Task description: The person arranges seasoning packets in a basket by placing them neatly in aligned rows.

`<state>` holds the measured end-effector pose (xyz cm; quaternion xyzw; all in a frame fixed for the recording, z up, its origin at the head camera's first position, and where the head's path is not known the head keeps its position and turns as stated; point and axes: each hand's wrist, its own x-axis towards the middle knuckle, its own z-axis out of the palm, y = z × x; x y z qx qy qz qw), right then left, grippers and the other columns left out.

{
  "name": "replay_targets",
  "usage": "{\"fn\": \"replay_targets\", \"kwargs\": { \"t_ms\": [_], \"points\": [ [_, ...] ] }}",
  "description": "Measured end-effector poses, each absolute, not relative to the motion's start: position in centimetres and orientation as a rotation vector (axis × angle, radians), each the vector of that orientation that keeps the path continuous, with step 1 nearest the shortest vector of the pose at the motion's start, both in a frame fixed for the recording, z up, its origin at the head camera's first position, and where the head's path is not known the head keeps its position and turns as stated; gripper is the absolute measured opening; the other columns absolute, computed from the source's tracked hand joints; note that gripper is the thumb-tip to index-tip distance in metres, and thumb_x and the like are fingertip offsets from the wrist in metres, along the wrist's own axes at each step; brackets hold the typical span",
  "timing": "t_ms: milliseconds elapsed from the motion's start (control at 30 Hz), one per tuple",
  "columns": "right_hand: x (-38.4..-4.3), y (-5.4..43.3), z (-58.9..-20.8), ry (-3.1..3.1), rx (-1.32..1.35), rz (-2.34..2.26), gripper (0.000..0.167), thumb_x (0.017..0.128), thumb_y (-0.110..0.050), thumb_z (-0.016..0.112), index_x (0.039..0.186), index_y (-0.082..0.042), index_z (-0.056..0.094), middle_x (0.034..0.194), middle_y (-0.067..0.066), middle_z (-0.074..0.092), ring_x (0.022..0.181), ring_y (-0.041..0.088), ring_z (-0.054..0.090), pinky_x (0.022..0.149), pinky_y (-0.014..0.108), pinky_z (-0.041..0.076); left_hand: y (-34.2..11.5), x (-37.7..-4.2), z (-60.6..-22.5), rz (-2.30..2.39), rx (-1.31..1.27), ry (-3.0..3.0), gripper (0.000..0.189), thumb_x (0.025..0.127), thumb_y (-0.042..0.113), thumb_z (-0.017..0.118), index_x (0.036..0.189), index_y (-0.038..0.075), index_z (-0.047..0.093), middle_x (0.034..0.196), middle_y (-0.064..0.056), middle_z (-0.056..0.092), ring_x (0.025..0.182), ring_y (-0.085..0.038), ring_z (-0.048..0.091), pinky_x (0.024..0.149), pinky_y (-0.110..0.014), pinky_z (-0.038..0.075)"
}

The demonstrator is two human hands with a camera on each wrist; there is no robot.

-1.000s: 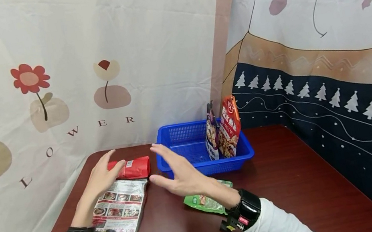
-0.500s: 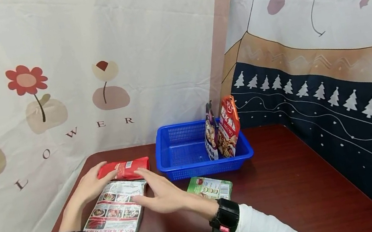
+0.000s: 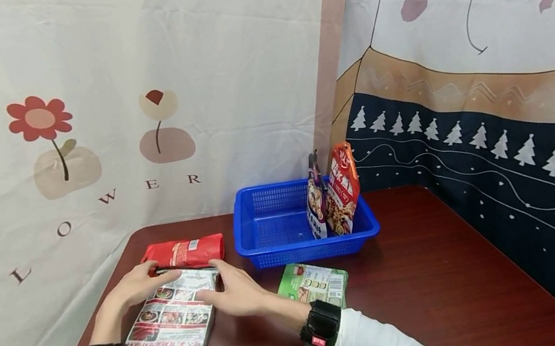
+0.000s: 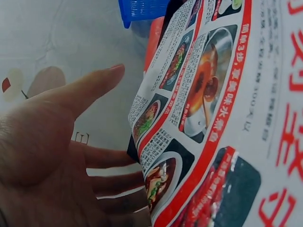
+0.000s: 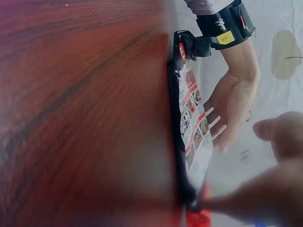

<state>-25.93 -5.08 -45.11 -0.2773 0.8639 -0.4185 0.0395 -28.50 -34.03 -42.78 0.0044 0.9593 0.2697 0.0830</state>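
A food pouch (image 3: 172, 319) with a white back, dish photos and a black lower end lies on the left of the table. My left hand (image 3: 135, 289) is at its far left corner, thumb held away from the fingers. In the left wrist view, the straight fingers (image 4: 116, 182) reach the pouch's edge, tips hidden behind it. Across from it, my right hand (image 3: 239, 291) touches the far right edge, thumb and fingers spread. The right wrist view shows a blurred finger (image 5: 246, 198) at the pouch's end.
A red packet (image 3: 189, 252) lies just beyond the pouch. Behind and right stands a blue basket (image 3: 268, 253) with a purple pouch (image 3: 314, 200) and a red-orange pouch (image 3: 341, 190) upright in it. A green packet (image 3: 317, 283) lies in front of the basket, beside the right forearm.
Both hands have come down and nearer to the pouch's far edges. The right hand has moved left, away from above the green packet, uncovering more of it.
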Motion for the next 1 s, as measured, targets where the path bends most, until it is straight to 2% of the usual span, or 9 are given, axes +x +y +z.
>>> {"fn": "replay_targets", "kwargs": {
  "t_ms": [133, 300, 400, 533, 600, 667, 767, 900, 1000],
  "points": [
    [-26.0, -5.5, -45.8, 2.621, -0.719, -1.391, 0.072, 0.103, -0.045, 0.077, 0.161, -0.009, 0.056, 0.150, 0.011, 0.072, 0.136, 0.026, 0.070, 0.116, 0.037, 0.057, -33.9, -28.3, -42.9, 0.833, -0.049, 2.850, 0.103, 0.099, 0.067, 0.074, 0.150, -0.019, 0.050, 0.128, -0.034, 0.070, 0.109, -0.037, 0.070, 0.092, -0.050, 0.064],
    [-26.1, -6.2, -46.2, 2.525, -0.526, -1.545, 0.079, 0.097, -0.038, 0.083, 0.162, -0.005, 0.053, 0.143, 0.013, 0.075, 0.119, 0.019, 0.077, 0.103, 0.034, 0.061, -34.0, -28.3, -43.4, 0.834, -0.088, 2.844, 0.079, 0.097, 0.061, 0.080, 0.122, -0.013, 0.063, 0.096, -0.016, 0.070, 0.086, -0.024, 0.068, 0.071, -0.033, 0.056],
    [-26.2, -6.6, -46.2, 2.481, -0.429, -1.623, 0.080, 0.095, -0.033, 0.085, 0.161, -0.003, 0.053, 0.140, 0.016, 0.075, 0.115, 0.020, 0.078, 0.102, 0.037, 0.062, -34.5, -28.8, -44.1, 0.862, -0.090, 2.834, 0.072, 0.094, 0.058, 0.084, 0.112, -0.009, 0.065, 0.091, -0.015, 0.069, 0.081, -0.024, 0.067, 0.069, -0.033, 0.055],
    [-26.2, -7.1, -46.3, 2.493, -0.279, -1.686, 0.077, 0.093, -0.029, 0.086, 0.158, -0.001, 0.056, 0.141, 0.020, 0.074, 0.125, 0.028, 0.073, 0.112, 0.047, 0.059, -36.1, -30.1, -46.1, 0.934, -0.057, 2.805, 0.075, 0.087, 0.064, 0.090, 0.105, -0.005, 0.067, 0.087, -0.014, 0.069, 0.076, -0.024, 0.067, 0.065, -0.034, 0.056],
    [-26.3, -7.2, -46.6, 2.490, -0.201, -1.719, 0.075, 0.092, -0.028, 0.086, 0.156, 0.001, 0.058, 0.138, 0.020, 0.075, 0.126, 0.029, 0.072, 0.112, 0.048, 0.060, -36.8, -30.7, -47.0, 0.975, -0.007, 2.786, 0.074, 0.086, 0.067, 0.091, 0.100, -0.002, 0.067, 0.083, -0.011, 0.067, 0.072, -0.022, 0.064, 0.063, -0.033, 0.054],
    [-26.4, -7.3, -46.8, 2.422, -0.145, -1.795, 0.074, 0.091, -0.023, 0.086, 0.154, 0.006, 0.057, 0.130, 0.020, 0.078, 0.120, 0.027, 0.074, 0.109, 0.046, 0.063, -36.9, -30.8, -47.2, 1.045, 0.011, 2.748, 0.071, 0.086, 0.064, 0.092, 0.099, -0.001, 0.068, 0.083, -0.010, 0.067, 0.071, -0.021, 0.064, 0.062, -0.033, 0.054],
    [-26.7, -7.4, -47.2, 2.215, -0.102, -1.956, 0.072, 0.093, -0.012, 0.082, 0.152, 0.016, 0.052, 0.120, 0.021, 0.079, 0.108, 0.022, 0.078, 0.100, 0.042, 0.069, -36.1, -30.1, -46.4, 1.160, -0.011, 2.691, 0.070, 0.091, 0.053, 0.091, 0.114, -0.009, 0.068, 0.090, -0.012, 0.070, 0.075, -0.020, 0.068, 0.066, -0.034, 0.057],
    [-27.2, -7.4, -47.6, 1.940, -0.042, -2.121, 0.070, 0.095, -0.004, 0.077, 0.150, 0.025, 0.045, 0.117, 0.021, 0.077, 0.104, 0.023, 0.080, 0.097, 0.043, 0.071, -34.8, -29.0, -45.1, 1.258, -0.088, 2.636, 0.083, 0.098, 0.040, 0.087, 0.142, -0.020, 0.050, 0.103, -0.016, 0.069, 0.079, -0.019, 0.071, 0.069, -0.034, 0.061],
    [-27.6, -7.3, -47.7, 1.851, -0.025, -2.167, 0.071, 0.096, -0.004, 0.077, 0.150, 0.026, 0.043, 0.120, 0.023, 0.077, 0.107, 0.025, 0.080, 0.098, 0.045, 0.070, -34.6, -28.6, -44.8, 1.333, -0.121, 2.567, 0.087, 0.103, 0.035, 0.083, 0.153, -0.019, 0.036, 0.106, -0.015, 0.069, 0.079, -0.019, 0.073, 0.071, -0.035, 0.064]
  ]
}}
